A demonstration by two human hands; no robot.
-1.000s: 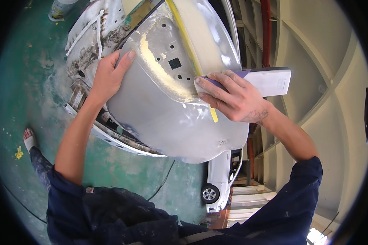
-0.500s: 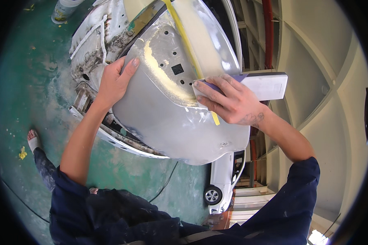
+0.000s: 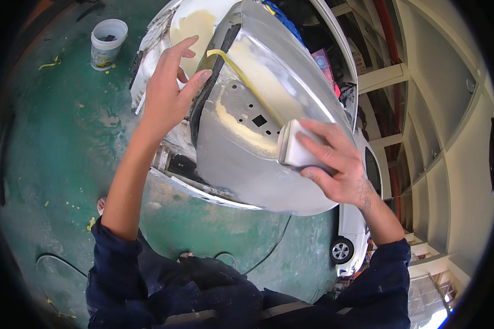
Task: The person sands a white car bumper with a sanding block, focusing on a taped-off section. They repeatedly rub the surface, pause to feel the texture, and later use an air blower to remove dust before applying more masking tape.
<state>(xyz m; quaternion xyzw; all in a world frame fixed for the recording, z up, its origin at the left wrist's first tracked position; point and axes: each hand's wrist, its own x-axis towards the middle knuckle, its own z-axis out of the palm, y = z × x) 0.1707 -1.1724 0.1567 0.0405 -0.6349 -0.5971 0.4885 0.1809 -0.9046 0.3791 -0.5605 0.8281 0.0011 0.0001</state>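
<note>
A grey primed car body panel (image 3: 233,176) curves in front of me. Pale yellow filler (image 3: 237,129) edges a recess with several small holes and one square hole. Along that recess runs a strip of yellow masking tape (image 3: 246,80), its far end curling loose. My right hand (image 3: 336,164) grips a white sanding block (image 3: 300,147), standing it on the panel at the near end of the recess. My left hand (image 3: 173,90), fingers apart and holding nothing, hovers over the panel's left edge beside a dark gap.
On the green floor at far left stands a white bucket (image 3: 108,46) with something dark inside. A black cable (image 3: 269,249) trails across the floor. A white car (image 3: 352,236) is parked beyond the panel on the right, near a beige wall structure (image 3: 447,126).
My left hand has let go of the panel edge and lifted, fingers spreading. My right hand has turned the sanding block from lying lengthwise to the right to tilted up. The view has shifted.
</note>
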